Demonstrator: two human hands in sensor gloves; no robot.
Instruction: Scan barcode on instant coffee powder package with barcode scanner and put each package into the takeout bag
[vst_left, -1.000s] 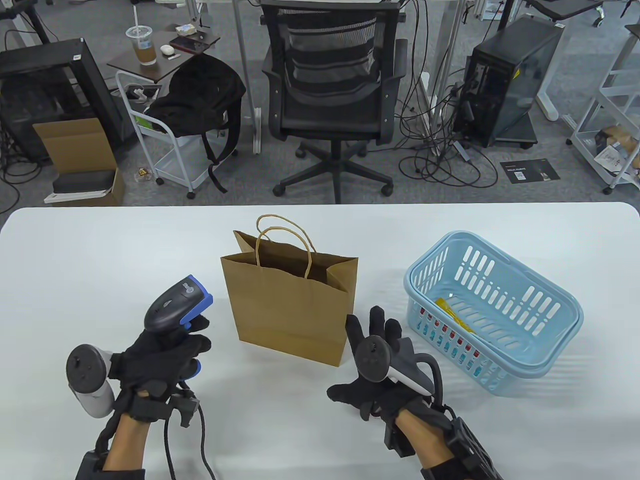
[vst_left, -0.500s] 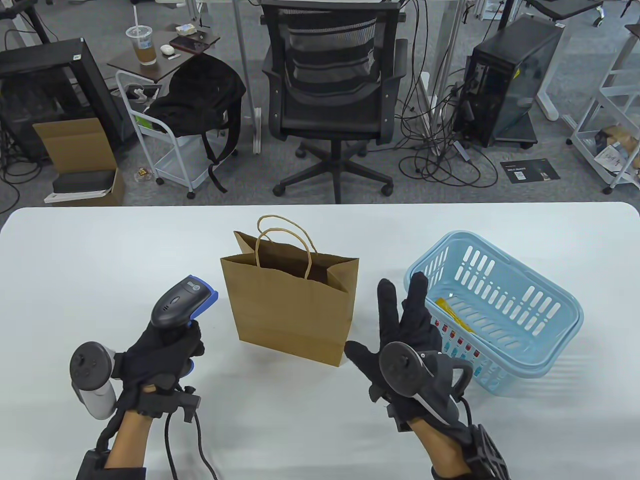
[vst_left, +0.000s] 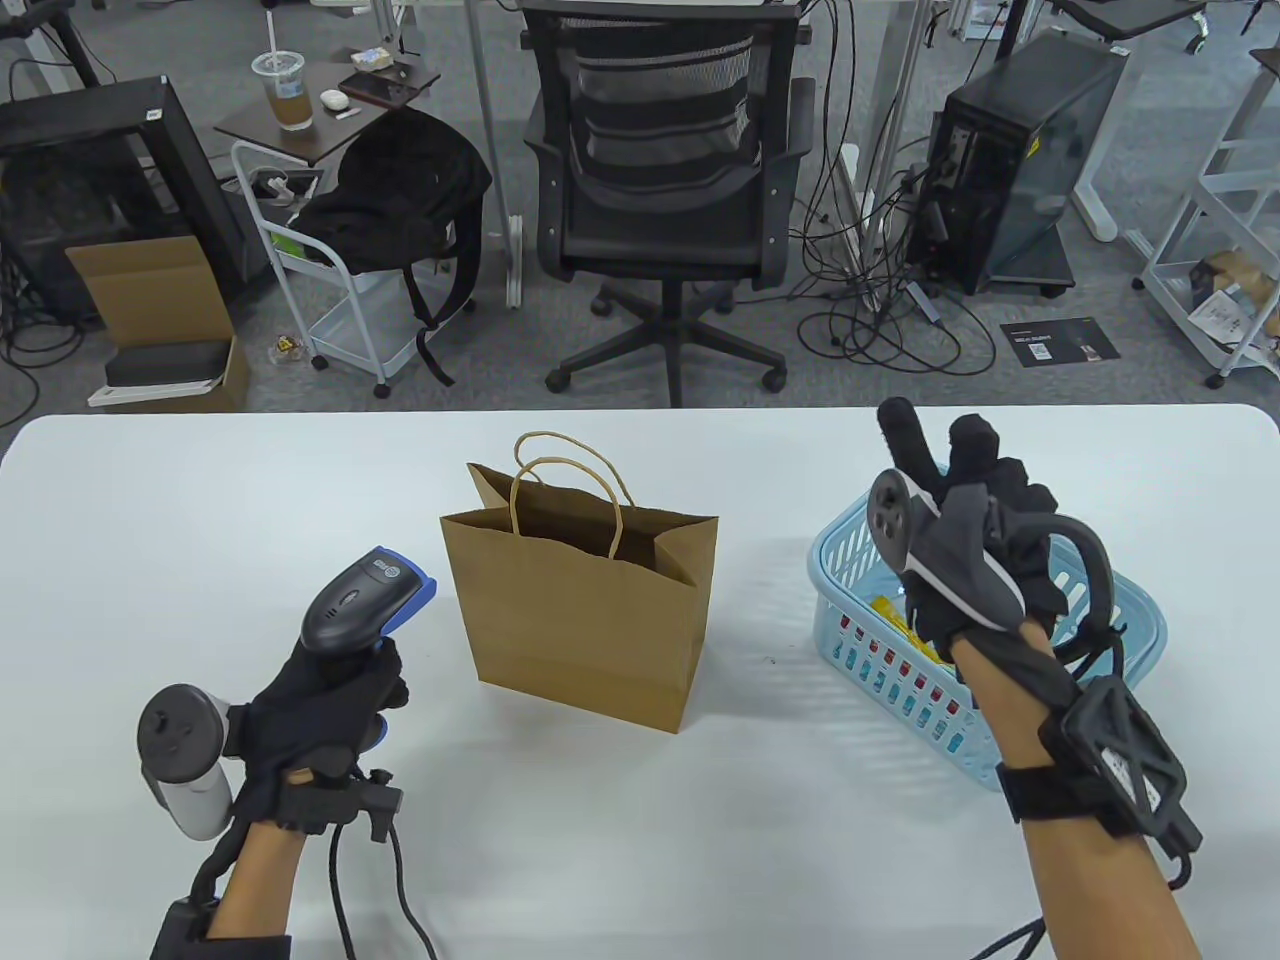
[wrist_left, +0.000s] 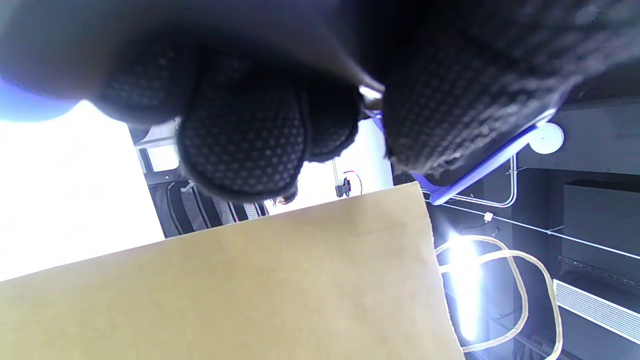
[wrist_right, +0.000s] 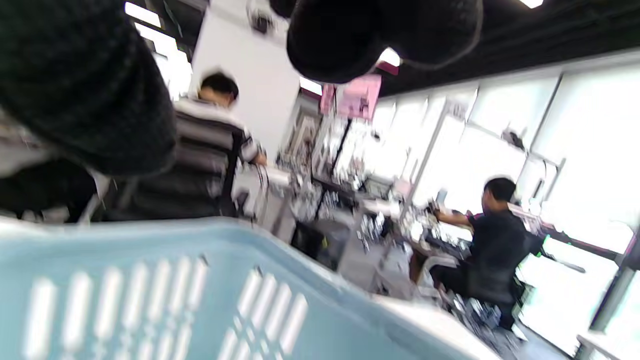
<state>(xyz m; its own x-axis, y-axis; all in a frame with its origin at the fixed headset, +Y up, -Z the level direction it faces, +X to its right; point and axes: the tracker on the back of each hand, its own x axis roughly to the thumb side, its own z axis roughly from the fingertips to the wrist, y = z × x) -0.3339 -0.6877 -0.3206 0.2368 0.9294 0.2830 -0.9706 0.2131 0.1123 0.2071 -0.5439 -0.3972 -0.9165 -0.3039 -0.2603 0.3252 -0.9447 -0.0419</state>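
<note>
My left hand (vst_left: 320, 715) grips the grey and blue barcode scanner (vst_left: 362, 598) at the table's front left, its head pointing toward the brown paper takeout bag (vst_left: 580, 610). The bag stands open and upright in the middle; its side (wrist_left: 240, 290) fills the left wrist view. My right hand (vst_left: 975, 520) hovers over the light blue basket (vst_left: 880, 660) with fingers stretched and nothing in it. A yellow coffee package (vst_left: 890, 612) lies in the basket, partly hidden by the hand. The basket wall (wrist_right: 150, 290) shows in the right wrist view.
The scanner's black cable (vst_left: 400, 890) trails off the table's front edge. Beyond the far edge stand an office chair (vst_left: 665, 200), a white cart with a black backpack (vst_left: 400, 190) and a computer tower (vst_left: 1010, 160). Two people sit at desks in the right wrist view.
My right hand rose from the table in front of the bag and moved right and away, over the basket. The left hand with the scanner stayed nearly still.
</note>
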